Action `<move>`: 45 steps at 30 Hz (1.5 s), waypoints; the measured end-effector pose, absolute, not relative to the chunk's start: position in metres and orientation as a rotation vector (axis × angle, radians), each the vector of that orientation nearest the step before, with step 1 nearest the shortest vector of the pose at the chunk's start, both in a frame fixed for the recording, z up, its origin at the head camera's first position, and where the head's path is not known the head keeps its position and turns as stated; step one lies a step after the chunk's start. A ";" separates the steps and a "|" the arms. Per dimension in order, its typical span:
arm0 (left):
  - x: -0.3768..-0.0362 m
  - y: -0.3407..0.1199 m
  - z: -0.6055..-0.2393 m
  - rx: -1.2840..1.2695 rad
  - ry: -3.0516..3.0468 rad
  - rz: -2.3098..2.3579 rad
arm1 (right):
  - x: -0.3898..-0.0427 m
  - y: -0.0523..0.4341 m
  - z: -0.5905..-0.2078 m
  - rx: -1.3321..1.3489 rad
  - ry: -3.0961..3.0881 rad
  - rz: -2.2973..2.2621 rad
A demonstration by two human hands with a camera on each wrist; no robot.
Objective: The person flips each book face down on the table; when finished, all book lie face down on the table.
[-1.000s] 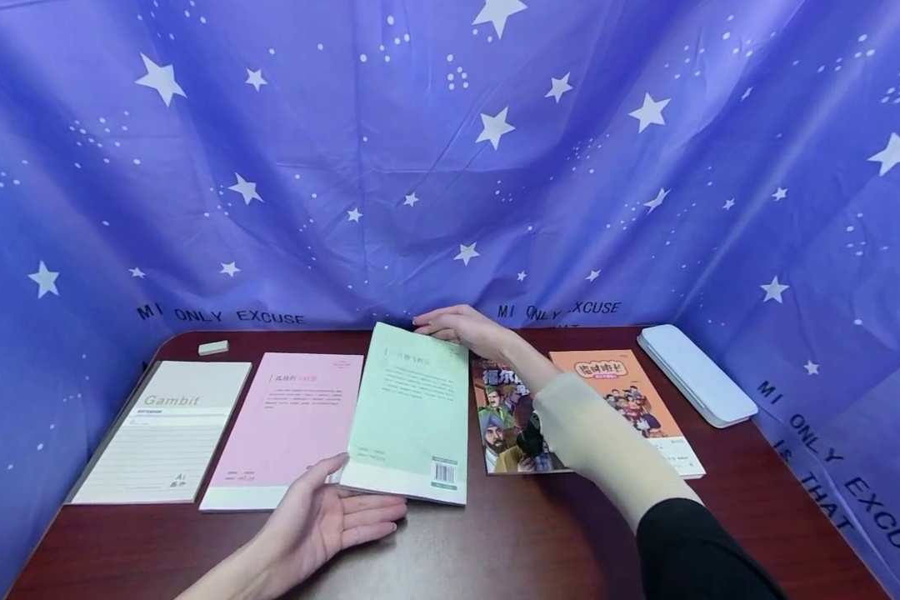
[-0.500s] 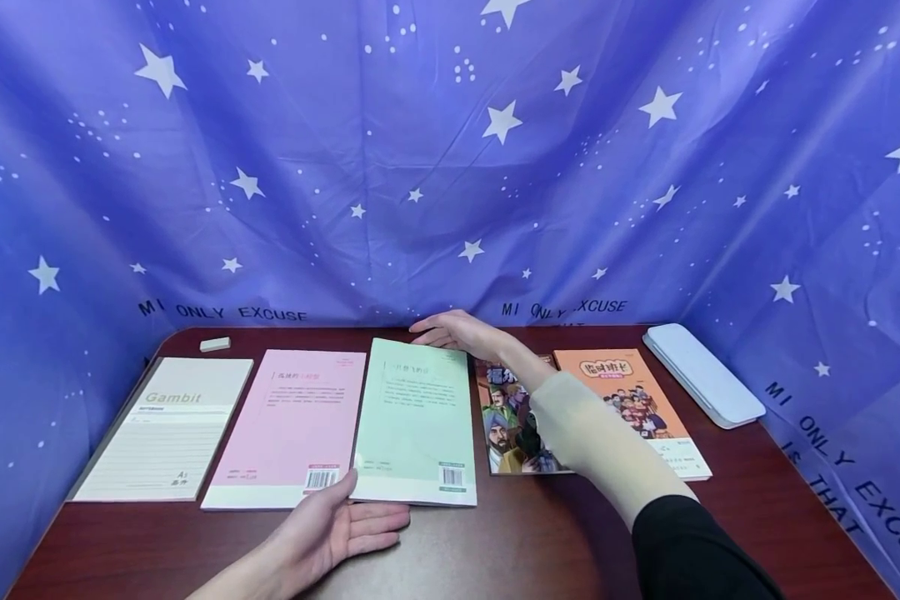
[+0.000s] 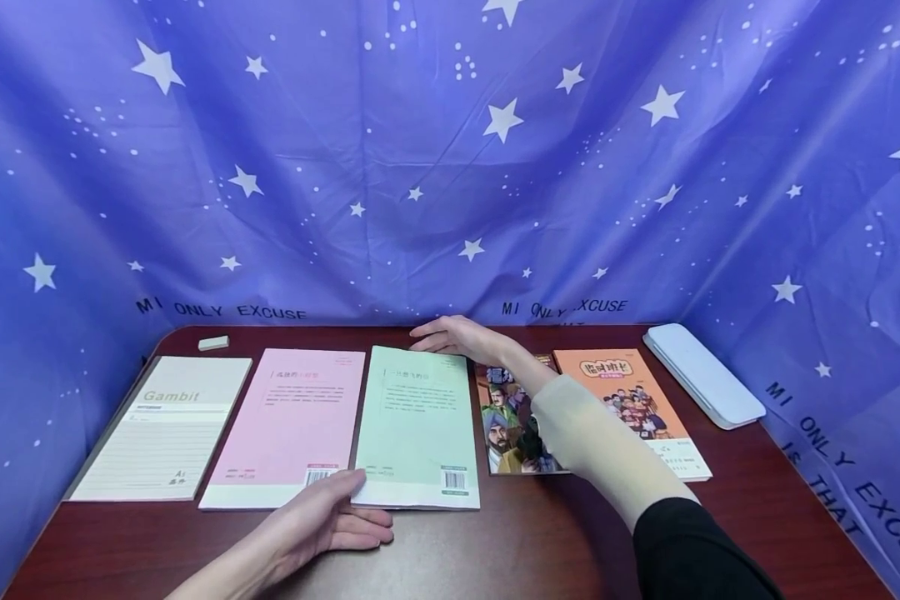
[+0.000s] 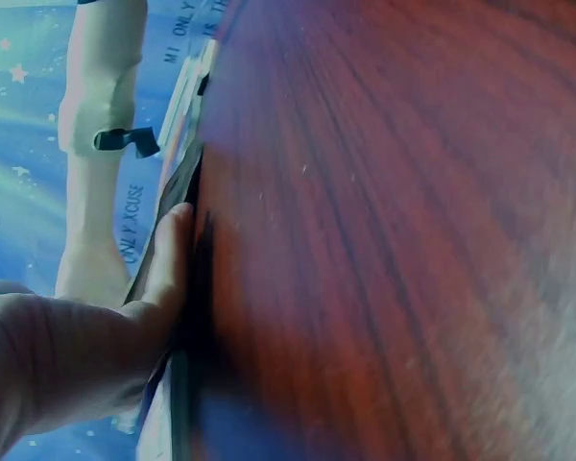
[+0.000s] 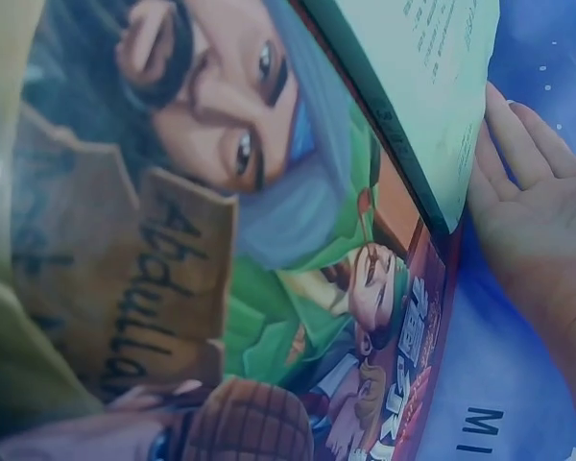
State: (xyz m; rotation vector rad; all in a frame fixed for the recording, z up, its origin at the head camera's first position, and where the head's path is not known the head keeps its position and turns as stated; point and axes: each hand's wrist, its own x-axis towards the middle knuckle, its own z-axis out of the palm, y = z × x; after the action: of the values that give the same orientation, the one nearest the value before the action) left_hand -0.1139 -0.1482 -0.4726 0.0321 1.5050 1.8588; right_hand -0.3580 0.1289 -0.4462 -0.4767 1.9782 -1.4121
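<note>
Your left hand [image 3: 322,521] rests flat, fingers relaxed, touching green book [image 3: 418,425] near edge; your right hand [image 3: 461,336] touches far edge, fingers straight (book flat on table [image 3: 540,542]).

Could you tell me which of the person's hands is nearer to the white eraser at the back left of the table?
The right hand, though neither touches the eraser. It rests at the green book's far edge, level with the eraser; the left hand lies at the book's near edge, well in front.
</note>
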 end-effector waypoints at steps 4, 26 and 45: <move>-0.113 -0.145 -0.463 0.076 1.684 1.737 | -0.358 0.131 -0.445 -0.496 1.972 -1.409; -0.116 -0.143 -0.433 0.231 2.271 1.393 | -0.351 0.196 -0.425 -0.576 2.008 -1.558; -0.160 -0.044 -0.423 0.152 1.982 1.849 | -0.323 0.302 -0.416 -0.372 2.225 -1.513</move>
State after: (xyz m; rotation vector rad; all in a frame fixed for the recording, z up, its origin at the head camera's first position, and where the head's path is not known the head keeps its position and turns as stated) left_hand -0.1601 -0.0437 -0.4226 0.1524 1.9821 1.8486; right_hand -0.3227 0.3022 -0.4157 -0.3724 2.2248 -1.5135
